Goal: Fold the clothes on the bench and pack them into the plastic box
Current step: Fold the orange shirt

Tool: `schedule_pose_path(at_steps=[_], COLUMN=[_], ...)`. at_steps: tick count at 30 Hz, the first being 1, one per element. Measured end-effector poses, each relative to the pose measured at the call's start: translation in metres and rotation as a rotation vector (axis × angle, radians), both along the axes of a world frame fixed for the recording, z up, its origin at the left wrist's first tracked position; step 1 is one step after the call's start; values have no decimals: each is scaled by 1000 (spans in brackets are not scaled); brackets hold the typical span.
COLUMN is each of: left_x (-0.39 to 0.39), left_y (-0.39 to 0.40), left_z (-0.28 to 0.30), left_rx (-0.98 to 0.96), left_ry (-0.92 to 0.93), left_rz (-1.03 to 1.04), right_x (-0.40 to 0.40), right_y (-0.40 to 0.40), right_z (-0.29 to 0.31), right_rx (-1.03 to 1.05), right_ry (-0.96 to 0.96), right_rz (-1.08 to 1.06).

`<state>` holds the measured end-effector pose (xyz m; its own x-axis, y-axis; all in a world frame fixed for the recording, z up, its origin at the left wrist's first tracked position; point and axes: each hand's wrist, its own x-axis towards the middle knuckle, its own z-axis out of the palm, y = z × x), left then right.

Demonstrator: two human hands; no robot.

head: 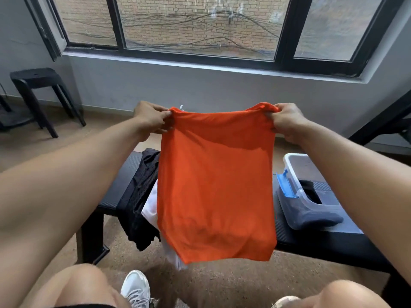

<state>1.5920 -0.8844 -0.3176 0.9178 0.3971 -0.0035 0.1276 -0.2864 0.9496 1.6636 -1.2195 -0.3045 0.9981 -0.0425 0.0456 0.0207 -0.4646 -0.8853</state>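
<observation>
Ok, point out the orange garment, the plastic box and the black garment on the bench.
orange garment (215, 185): head view, middle of the hanging cloth.
plastic box (311, 216): head view, its clear near wall.
black garment (138, 196): head view, the part draped over the bench's front edge.

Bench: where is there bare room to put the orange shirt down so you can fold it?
The bench shows bare top at its left end, beside the black garment, and along the front edge below the plastic box. The middle is crowded: black and white clothes lie there, partly hidden behind the orange shirt that both hands hold up.
</observation>
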Motion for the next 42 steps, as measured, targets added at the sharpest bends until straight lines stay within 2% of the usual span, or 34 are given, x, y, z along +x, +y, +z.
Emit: schedule_pose_path(at_steps=[6, 10, 20, 27, 33, 37, 40, 42], left_x=[30, 39, -16, -69, -93, -101, -104, -106], left_y=[-3, -2, 15, 16, 3, -7, -12, -15], left_z=[2, -6, -94, -121, -124, -125, -124, -118], left_rx=[8, -5, -13, 331, 385, 437, 559, 672], left_ry=[-125, -165, 57, 197, 250, 313, 398, 539], left_rz=[16, -8, -118, -347, -374, -449, -533, -630], right_x=[32, 40, -51, -110, -125, -129, -131, -125], right_y=[17, 22, 25, 1, -7, -17, -20, -19], right_z=[3, 0, -72, -130, -154, -153, -147, -146], right_rx=[22, -34, -429, -685, -859, -979, -1001, -929], right_ry=[-132, -183, 9, 58, 165, 271, 311, 300], right_rz=[-141, -176, 80, 272, 410, 429, 451, 432])
